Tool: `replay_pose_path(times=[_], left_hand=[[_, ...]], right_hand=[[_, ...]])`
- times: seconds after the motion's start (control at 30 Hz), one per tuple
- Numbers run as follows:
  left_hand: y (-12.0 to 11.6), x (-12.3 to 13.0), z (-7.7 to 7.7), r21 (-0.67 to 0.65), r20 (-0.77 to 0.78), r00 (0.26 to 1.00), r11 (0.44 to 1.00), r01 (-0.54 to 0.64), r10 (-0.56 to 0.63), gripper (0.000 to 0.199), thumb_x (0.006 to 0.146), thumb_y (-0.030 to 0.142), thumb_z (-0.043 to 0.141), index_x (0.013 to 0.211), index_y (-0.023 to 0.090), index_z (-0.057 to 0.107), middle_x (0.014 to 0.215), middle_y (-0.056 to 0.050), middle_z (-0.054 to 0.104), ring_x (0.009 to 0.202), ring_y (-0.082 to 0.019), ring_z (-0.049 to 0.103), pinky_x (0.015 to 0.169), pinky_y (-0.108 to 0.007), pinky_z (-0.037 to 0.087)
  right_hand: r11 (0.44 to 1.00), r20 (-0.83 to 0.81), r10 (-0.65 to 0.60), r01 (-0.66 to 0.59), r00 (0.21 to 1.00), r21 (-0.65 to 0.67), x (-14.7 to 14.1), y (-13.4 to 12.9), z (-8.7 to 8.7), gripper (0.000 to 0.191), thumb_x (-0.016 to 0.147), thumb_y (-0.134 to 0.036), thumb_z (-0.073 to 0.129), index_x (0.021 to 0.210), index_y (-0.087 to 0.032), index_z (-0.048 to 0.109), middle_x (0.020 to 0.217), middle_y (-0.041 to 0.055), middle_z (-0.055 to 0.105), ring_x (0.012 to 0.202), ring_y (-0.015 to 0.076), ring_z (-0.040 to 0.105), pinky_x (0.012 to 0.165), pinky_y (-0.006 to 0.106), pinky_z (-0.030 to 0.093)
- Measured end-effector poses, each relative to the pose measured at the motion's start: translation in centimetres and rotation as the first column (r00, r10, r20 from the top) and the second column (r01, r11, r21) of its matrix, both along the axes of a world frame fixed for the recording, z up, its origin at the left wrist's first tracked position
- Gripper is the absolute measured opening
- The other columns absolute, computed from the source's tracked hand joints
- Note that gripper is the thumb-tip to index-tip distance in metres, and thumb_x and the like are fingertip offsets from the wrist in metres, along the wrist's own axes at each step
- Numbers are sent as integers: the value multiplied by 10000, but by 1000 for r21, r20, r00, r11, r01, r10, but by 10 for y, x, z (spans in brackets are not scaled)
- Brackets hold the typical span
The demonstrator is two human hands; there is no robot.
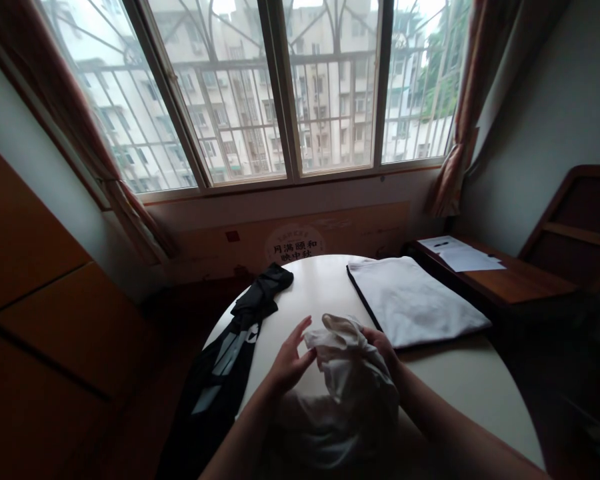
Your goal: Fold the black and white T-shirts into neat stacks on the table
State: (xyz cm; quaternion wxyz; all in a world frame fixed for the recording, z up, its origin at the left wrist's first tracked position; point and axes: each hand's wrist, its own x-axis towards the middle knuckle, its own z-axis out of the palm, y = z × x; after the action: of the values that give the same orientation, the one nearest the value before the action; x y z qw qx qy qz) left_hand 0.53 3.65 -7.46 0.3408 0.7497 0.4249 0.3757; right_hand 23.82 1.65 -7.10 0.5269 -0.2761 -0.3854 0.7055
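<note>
We record the white cloth [353,370] at the worktop's [465,383] six o'clock side, long axis twelve-to-six, gripped by our nearer right fingers [375,336], four o'clock from our wide-spread left fingers [299,330].

- On the long panel [200,248] below the window, inside a pale round emblem [295,244]: large dark Chinese characters in two rows, "月满颐和" above "映中秋".
- Along the top of that emblem: a curved line of small characters, too small to read.
- Toward the panel's right end: a faint line of writing, not readable.
- On the black garment [215,380] on the surface [310,277]: a white mark, not legible.
</note>
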Motion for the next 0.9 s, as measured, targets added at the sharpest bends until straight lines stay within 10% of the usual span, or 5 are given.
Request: replay_pose_path(times=[0.2, 0.47, 0.73, 0.9], left_hand=[[-5, 12, 7, -51, 261, 965, 999, 3, 10, 464, 854, 618, 607, 818, 158, 655, 776, -54, 664, 742, -211, 602, 700, -305, 495], [-8, 5, 23, -355, 687, 680, 935, 5, 257, 334, 767, 381, 650, 1002, 148, 704, 897, -71, 711, 819, -220, 645, 709, -284, 475], [6, -8, 22, -336, 650, 608, 890, -308, 456, 411, 725, 528, 594, 879, 152, 656, 781, -46, 664, 744, -203, 615, 687, -301, 499], [4, -11, 31, -238, 547, 698, 885, -400, 463, 344, 731, 517, 620, 783, 177, 616, 716, -9, 594, 667, -172, 542, 624, -270, 444]], right_hand=[[993, 193, -114, 103, 974, 66, -1, 4, -9, 224, 699, -327, 716, 860, -170, 720, 865, 37, 721, 843, 215, 617, 766, 306, 473], [910, -55, -414, 413, 909, -27, 16, 17, -7, 146, 654, -252, 699, 749, -195, 603, 723, -27, 630, 693, 141, 540, 641, 246, 427], [996, -195, -74, 83, 978, 38, 56, 12, 19, 230, 609, -268, 672, 707, -220, 469, 582, -51, 433, 549, 113, 425, 559, 237, 377], [998, 215, 13, -28, 977, 65, 70, 7, 27, 366, 749, -530, 647, 949, -225, 610, 693, -29, 490, 546, 115, 436, 505, 229, 308]])
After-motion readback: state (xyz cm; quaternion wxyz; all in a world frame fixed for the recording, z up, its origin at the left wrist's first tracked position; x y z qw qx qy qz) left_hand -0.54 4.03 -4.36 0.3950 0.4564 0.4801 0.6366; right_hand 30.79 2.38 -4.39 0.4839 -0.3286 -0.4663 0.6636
